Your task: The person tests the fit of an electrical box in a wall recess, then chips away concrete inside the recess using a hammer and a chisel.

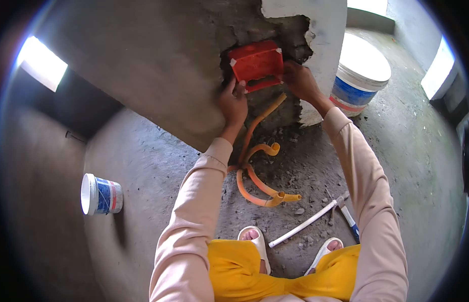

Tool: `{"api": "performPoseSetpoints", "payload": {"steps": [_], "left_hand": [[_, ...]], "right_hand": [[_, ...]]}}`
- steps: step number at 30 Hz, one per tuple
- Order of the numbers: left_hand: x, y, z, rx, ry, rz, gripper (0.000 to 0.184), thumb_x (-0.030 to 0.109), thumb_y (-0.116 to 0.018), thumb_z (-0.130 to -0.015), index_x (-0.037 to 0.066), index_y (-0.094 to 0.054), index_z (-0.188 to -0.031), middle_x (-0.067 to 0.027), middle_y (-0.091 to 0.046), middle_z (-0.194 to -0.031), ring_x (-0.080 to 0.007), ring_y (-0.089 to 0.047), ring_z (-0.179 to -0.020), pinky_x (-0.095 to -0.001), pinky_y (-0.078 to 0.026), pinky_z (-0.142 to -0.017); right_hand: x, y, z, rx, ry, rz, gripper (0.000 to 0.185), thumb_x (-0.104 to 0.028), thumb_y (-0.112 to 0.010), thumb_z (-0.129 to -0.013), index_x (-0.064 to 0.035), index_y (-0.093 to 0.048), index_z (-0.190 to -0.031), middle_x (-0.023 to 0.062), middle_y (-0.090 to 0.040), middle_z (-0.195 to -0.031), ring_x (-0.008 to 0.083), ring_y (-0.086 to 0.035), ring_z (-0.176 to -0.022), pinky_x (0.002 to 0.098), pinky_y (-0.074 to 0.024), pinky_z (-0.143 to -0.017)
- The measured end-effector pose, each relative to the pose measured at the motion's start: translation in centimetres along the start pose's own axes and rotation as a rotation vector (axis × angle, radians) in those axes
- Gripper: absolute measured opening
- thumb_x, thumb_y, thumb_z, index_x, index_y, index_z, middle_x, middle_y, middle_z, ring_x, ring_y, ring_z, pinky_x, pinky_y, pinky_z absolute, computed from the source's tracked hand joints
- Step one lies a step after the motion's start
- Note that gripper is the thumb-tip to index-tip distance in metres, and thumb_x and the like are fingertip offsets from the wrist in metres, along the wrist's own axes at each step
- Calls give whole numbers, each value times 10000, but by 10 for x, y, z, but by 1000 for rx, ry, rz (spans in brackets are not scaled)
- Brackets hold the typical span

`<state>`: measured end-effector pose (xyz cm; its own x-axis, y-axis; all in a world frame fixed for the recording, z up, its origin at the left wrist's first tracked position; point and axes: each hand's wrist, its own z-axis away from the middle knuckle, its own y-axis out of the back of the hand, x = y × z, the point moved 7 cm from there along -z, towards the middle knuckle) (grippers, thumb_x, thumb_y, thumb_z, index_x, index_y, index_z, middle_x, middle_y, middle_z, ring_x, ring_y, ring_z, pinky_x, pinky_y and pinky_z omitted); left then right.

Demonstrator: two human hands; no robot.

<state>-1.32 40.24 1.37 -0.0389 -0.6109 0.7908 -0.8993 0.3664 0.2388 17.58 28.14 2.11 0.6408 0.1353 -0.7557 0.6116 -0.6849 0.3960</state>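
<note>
Red box point(259, 59), head view: at wall recess point(294, 31), lower left corner pinched by left hand point(233, 104); right hand point(301, 83) at its right side, finger closure unclear. Orange conduits point(266, 111) below the grip; bucket point(354, 90) to its right.

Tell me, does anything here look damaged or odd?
Yes, the wall looks damaged: a ragged hole gapes around the red box, which has the left hand and right hand at its sides. Below, rubble litters the floor near loose-ended orange tubes.
</note>
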Motion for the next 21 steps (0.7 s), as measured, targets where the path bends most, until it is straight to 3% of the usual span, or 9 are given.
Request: {"api": "performPoseSetpoints", "payload": {"steps": [2,8,10,14,17,19,21], "left_hand": [[-1,2,0,9,13,-116,409,271,-581,-975,-4,-573,-1276,-14,-640,-833,-90,-557,-694,-241,-467,-655],[2,-2,0,23,-79,36,435,304,-595,-964,12,-570,-1285,-16,-633,-776,-85,-559,-670,-250,-459,-630],[-6,-3,-1,8,8,102,421,298,-596,-963,20,-576,-1278,-15,-625,-759,-84,-560,-661,-253,-455,-617],[-13,0,-4,11,-39,6,378,262,-588,-969,27,-589,-1265,2,-624,-787,-70,-549,-668,-245,-449,-608],[-17,-4,-5,-44,-38,-98,370,230,-580,-974,22,-576,-1280,8,-636,-836,-66,-558,-691,-239,-461,-616],[-12,-5,0,-63,125,169,434,232,-555,-984,-33,-516,-1325,-149,-682,-1071,-197,-655,-916,-318,-503,-789],[-14,-7,-1,-59,104,179,431,220,-554,-986,-38,-512,-1328,-127,-674,-1082,-169,-639,-898,-304,-500,-781]], "right_hand": [[-2,0,0,18,42,-56,286,-112,-697,-828,-16,-618,-1086,152,-713,-946,271,-706,-896,353,-531,-749],[0,4,2,13,-2,13,278,-91,-688,-828,-25,-621,-1090,153,-714,-937,271,-707,-893,354,-533,-748],[3,1,1,31,20,7,284,-102,-687,-828,-29,-621,-1095,142,-715,-927,272,-708,-875,348,-530,-740],[1,1,3,54,17,-75,274,-125,-684,-829,-42,-628,-1085,143,-713,-907,284,-703,-863,365,-523,-732],[-8,6,6,73,50,17,260,-125,-676,-828,-46,-627,-1070,144,-713,-905,312,-692,-858,385,-524,-736],[-3,2,4,23,11,141,266,-105,-696,-832,-17,-624,-1072,133,-719,-883,211,-710,-857,343,-531,-723],[-7,4,5,43,24,128,257,-103,-690,-830,-18,-624,-1063,139,-719,-892,238,-709,-856,350,-531,-724]]}}
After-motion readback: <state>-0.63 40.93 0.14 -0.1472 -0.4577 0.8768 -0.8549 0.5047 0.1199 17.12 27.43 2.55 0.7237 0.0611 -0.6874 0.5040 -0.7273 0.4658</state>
